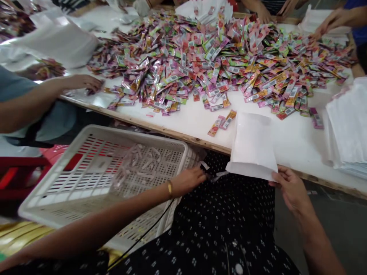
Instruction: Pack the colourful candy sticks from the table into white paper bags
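Note:
My right hand [291, 189] pinches the lower right corner of a white mailing bag [254, 143]. The bag lies flat over the table's front edge, its flap end toward me. Left of the bag, my left hand [190, 181] is closed in front of my lap, fingers pressed together on a thin, pale peel-off strip [222, 174]. Its exact hold is partly blurred. Two small printed sachets [228, 119] lie just left of the bag on the table.
A large pile of colourful sachets [200, 65] covers the white table [189, 118]. White bags [349, 122] are stacked at right, more bags [63, 38] at left. Below the edge stands a white plastic crate [97, 198] holding loose strips [143, 160]. Co-workers' hands [83, 82] reach in around the table.

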The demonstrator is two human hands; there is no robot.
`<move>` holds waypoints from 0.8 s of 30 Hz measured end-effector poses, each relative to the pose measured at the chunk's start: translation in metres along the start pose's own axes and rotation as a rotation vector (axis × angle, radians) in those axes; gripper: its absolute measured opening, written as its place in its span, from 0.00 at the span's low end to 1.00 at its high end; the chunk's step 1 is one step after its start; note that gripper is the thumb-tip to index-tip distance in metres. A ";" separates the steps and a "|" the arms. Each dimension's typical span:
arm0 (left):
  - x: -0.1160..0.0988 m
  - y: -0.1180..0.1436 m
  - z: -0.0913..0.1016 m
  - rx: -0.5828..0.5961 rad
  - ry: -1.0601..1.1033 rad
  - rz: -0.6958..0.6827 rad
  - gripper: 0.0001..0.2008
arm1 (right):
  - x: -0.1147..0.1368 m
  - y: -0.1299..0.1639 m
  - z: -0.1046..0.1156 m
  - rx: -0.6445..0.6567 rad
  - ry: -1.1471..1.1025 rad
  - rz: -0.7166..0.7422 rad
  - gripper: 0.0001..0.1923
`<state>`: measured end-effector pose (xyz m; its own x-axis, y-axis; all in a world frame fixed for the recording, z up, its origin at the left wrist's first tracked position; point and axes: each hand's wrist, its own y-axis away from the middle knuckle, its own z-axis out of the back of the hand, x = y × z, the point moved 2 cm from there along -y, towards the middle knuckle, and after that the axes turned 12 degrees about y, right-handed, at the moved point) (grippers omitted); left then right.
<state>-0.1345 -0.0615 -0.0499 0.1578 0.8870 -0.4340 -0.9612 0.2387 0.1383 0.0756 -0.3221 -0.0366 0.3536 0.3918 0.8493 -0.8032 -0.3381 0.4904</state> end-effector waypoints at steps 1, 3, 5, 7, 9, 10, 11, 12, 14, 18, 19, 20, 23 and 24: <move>0.014 0.006 -0.007 0.077 -0.016 0.140 0.10 | -0.001 0.001 0.004 0.013 -0.001 -0.001 0.29; 0.032 0.008 -0.011 0.171 -0.028 0.370 0.11 | -0.001 0.002 0.013 0.025 0.034 0.009 0.30; 0.035 0.000 0.001 0.114 -0.030 0.484 0.14 | 0.003 0.003 0.028 -0.097 0.179 0.100 0.29; 0.028 -0.015 0.024 -0.107 -0.045 0.486 0.16 | 0.010 0.006 0.046 -0.337 0.447 0.252 0.28; 0.017 -0.032 0.043 -0.345 -0.070 0.363 0.15 | 0.018 0.010 0.057 -0.463 0.672 0.376 0.26; 0.011 -0.042 0.049 -0.428 -0.080 0.255 0.18 | 0.019 0.011 0.058 -0.439 0.711 0.399 0.25; 0.005 -0.053 0.050 -0.483 -0.085 0.122 0.22 | 0.019 0.013 0.056 -0.369 0.692 0.400 0.23; 0.000 -0.064 0.048 -0.515 -0.085 -0.024 0.24 | 0.016 0.016 0.052 -0.283 0.635 0.389 0.22; -0.007 -0.085 0.038 -0.544 -0.064 -0.282 0.24 | 0.004 0.024 0.043 -0.146 0.512 0.377 0.21; -0.003 -0.109 0.018 -0.476 0.069 -0.510 0.19 | -0.031 0.041 0.040 -0.100 0.684 0.631 0.22; 0.000 -0.109 0.016 -0.429 0.116 -0.519 0.17 | -0.037 0.043 0.045 -0.156 0.776 0.721 0.22; 0.004 -0.108 0.016 -0.381 0.164 -0.519 0.16 | -0.041 0.043 0.051 -0.243 0.859 0.798 0.23; 0.012 -0.103 0.019 -0.319 0.263 -0.467 0.16 | -0.033 0.033 0.063 -0.480 1.082 0.961 0.30; 0.013 -0.103 0.021 -0.332 0.268 -0.456 0.17 | -0.025 0.026 0.062 -0.485 1.164 1.019 0.31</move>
<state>-0.0284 -0.0660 -0.0509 0.5476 0.5844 -0.5988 -0.8366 0.3960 -0.3785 0.0757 -0.3934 -0.0329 -0.7460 0.6637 0.0554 -0.6121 -0.6505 -0.4497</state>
